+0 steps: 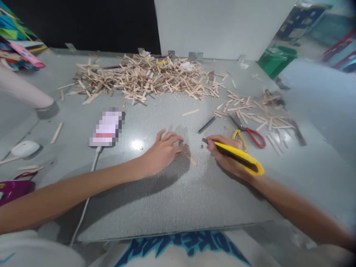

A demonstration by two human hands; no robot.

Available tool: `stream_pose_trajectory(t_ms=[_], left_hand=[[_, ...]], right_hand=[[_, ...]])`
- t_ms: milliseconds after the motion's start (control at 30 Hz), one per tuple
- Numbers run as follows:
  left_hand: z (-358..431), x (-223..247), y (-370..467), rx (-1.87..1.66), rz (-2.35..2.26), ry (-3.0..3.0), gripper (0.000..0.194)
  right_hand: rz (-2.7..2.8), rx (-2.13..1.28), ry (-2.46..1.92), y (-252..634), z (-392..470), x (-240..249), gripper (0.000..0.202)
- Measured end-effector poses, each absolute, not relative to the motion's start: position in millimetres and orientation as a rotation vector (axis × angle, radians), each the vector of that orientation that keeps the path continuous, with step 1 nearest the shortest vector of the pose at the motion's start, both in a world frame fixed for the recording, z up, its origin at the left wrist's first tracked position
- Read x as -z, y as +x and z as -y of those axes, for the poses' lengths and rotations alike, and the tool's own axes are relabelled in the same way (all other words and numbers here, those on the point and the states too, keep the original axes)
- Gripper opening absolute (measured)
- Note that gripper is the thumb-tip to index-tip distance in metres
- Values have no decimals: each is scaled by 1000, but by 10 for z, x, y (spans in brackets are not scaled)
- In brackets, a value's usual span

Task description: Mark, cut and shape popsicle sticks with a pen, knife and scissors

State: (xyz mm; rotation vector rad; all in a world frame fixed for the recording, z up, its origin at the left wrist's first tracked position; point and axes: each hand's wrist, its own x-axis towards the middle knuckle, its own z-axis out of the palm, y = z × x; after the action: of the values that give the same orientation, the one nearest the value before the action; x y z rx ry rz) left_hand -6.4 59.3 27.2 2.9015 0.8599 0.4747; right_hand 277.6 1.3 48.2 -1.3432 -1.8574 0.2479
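Yellow knife sat clasped in the right hand; the left hand curled half-open at a stick, its hold unclear.

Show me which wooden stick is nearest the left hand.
The small stick right at the left hand; the other sticks lie farther off, piled at the back or scattered around.

Diffuse, cool light of moderate brightness; white glare spot on the glossy grey tabletop; soft shadows beneath the bare hands; green plastic bin blurred; wide-angle stretching towards the edges; rectangular phone pixelated.
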Motion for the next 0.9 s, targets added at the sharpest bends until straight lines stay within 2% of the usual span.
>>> stream_pose_trajectory(t_ms=[133,267,367,500,600,767,900], left_hand=[[-739,-226,108,-380,-859,2926,29],[-754,-401,133,-373,-893,2898,27],[-415,-572,45,-384,-903,2835,23],[347,-620,-123,-402,-695,2717,25],[492,-540,-195,-222,-661,2716,26],[-657,-453,-207,-314,-1293,2556,28],[-1709,-518,-285,-355,-1501,2474,35]], right_hand=[[1878,-167,-1334,2824,-56,-415,22],[1901,-173,-1282,2851,-101,-352,23],[1908,-199,-1275,2860,-132,-321,22],[1899,-188,-1289,2859,-183,-274,23],[1913,-199,-1266,2867,-210,-231,24],[1937,-229,-1206,2894,-196,-197,19],[1955,-161,-1178,2893,-185,-197,16]])
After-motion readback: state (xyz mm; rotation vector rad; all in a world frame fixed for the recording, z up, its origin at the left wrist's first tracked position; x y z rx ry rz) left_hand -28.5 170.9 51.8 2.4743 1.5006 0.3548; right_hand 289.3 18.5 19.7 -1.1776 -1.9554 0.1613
